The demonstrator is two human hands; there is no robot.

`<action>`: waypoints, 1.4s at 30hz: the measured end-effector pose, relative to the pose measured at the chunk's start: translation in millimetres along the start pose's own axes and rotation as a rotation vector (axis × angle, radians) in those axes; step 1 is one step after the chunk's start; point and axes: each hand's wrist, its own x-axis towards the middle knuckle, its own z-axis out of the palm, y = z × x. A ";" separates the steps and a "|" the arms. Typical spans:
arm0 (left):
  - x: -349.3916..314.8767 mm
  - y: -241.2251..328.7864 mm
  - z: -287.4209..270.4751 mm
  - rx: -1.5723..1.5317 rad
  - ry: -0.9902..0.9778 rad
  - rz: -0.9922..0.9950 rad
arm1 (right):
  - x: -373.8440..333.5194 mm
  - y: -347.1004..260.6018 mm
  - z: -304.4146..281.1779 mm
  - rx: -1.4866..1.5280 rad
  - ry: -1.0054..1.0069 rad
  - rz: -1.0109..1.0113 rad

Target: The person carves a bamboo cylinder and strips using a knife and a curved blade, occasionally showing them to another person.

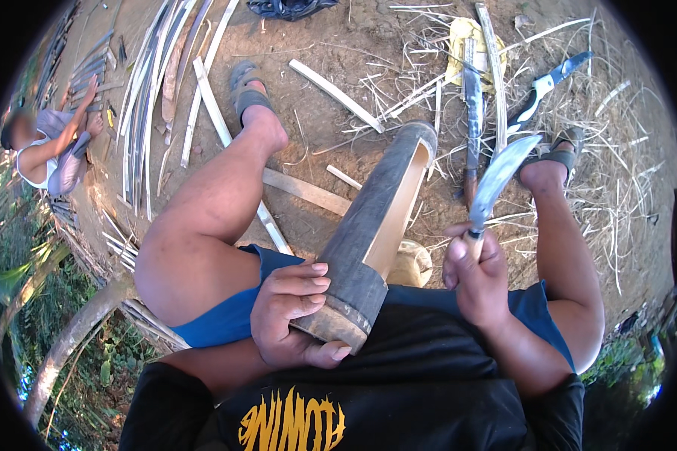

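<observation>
My left hand [289, 312] is wrapped round the near end of a thick, dark bamboo section [365, 214]. The bamboo slants away from my lap, its far end near the middle of the view, with a long opening cut in its right side that bares the pale inner wall. To the right, my right hand [478, 278] grips the handle of a curved knife [500, 180]. Its blade points up and away, apart from the bamboo. Under the bamboo, partly hidden, is a pale round object [411, 264] whose kind I cannot make out.
Long bamboo strips [147, 98] lie in a bundle at the left. A long dark blade [472, 105], a saw [553, 83] and a yellow cloth [466, 37] lie at the far right among thin shavings [617, 180]. Another person [49, 154] sits at the far left.
</observation>
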 end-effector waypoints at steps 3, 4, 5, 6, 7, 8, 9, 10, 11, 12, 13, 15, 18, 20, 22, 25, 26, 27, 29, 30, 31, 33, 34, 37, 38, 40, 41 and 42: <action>0.9 1.5 -1.6 0.003 -0.009 -0.008 | 11.1 -2.8 -4.4 0.115 0.177 -0.029; 2.4 2.0 -1.9 0.010 -0.014 -0.003 | 14.0 -3.5 -5.1 0.156 0.237 -0.018; 3.5 2.5 -2.0 0.017 -0.019 0.001 | 15.4 -3.2 -6.0 0.197 0.297 -0.007; 3.5 2.2 -2.0 0.015 -0.015 -0.001 | 16.8 0.3 -11.2 0.185 0.293 -0.005; 2.2 2.4 -1.9 0.013 -0.011 -0.003 | 17.8 1.8 -11.8 0.169 0.290 -0.011; 1.6 2.5 -1.7 0.011 -0.007 -0.005 | 18.6 2.6 -12.1 0.154 0.286 -0.017; 1.4 2.7 -1.4 0.019 -0.001 -0.001 | 18.3 3.8 -12.4 0.139 0.284 -0.021; 1.2 3.2 -0.8 0.027 0.005 0.003 | 18.0 4.9 -13.0 0.120 0.269 -0.028; 1.1 3.6 -0.3 0.035 0.011 0.007 | 17.6 5.8 -13.8 0.102 0.255 -0.035; 1.6 3.6 0.6 0.042 0.014 0.017 | 17.7 6.6 -15.2 0.085 0.239 -0.044; 2.2 3.6 1.5 0.049 0.018 0.027 | 17.6 7.5 -16.8 0.094 0.243 -0.036; 4.7 6.3 3.7 0.072 0.022 0.035 | 17.2 9.3 -20.3 0.112 0.249 -0.018; 9.8 12.0 8.3 0.104 0.028 0.032 | 17.0 10.6 -24.8 0.089 0.266 -0.026; 12.9 13.6 12.5 0.106 0.038 0.038 | 16.3 8.6 -27.5 0.074 0.235 -0.041; 12.8 14.4 15.7 0.124 0.045 0.057 | 13.9 8.5 -26.6 0.052 0.199 -0.058; 12.9 22.5 16.0 0.141 0.084 0.077 | 5.1 5.4 -16.8 0.004 0.108 -0.059; 5.0 23.2 22.8 0.088 0.069 0.066 | -6.2 6.5 -17.1 -0.010 0.070 -0.043; 7.3 25.9 22.1 0.100 0.051 0.063 | -11.1 8.4 -10.6 -0.030 0.043 -0.073; 7.2 36.2 20.5 0.126 0.036 0.068 | -28.1 1.5 2.3 -0.218 -0.031 -0.091; 10.0 46.0 21.1 0.150 0.019 0.072 | -38.9 -3.4 8.2 -0.317 -0.073 -0.117; 15.6 46.6 26.0 0.137 0.027 0.069 | -36.1 -3.4 8.8 -0.382 -0.123 -0.184; 19.8 51.5 34.8 0.155 0.036 0.020 | -32.0 12.3 8.6 -0.295 -0.181 -0.253; 23.8 51.8 37.1 0.184 0.036 0.025 | -26.5 16.4 6.2 -0.265 -0.192 -0.288; 22.4 55.2 46.0 0.197 0.051 0.006 | -28.5 9.5 7.7 -0.223 -0.161 -0.254; 20.4 52.6 50.1 0.202 0.063 0.018 | -29.8 7.2 9.8 -0.210 -0.142 -0.222; 18.3 52.3 56.6 0.169 0.089 0.061 | -30.6 1.1 11.1 -0.178 -0.156 -0.205; 17.3 52.4 57.6 0.183 0.108 0.063 | -30.9 -1.3 12.4 -0.159 -0.161 -0.196; 15.5 52.0 59.5 0.193 0.118 0.063 | -31.1 -0.7 10.5 -0.149 -0.171 -0.181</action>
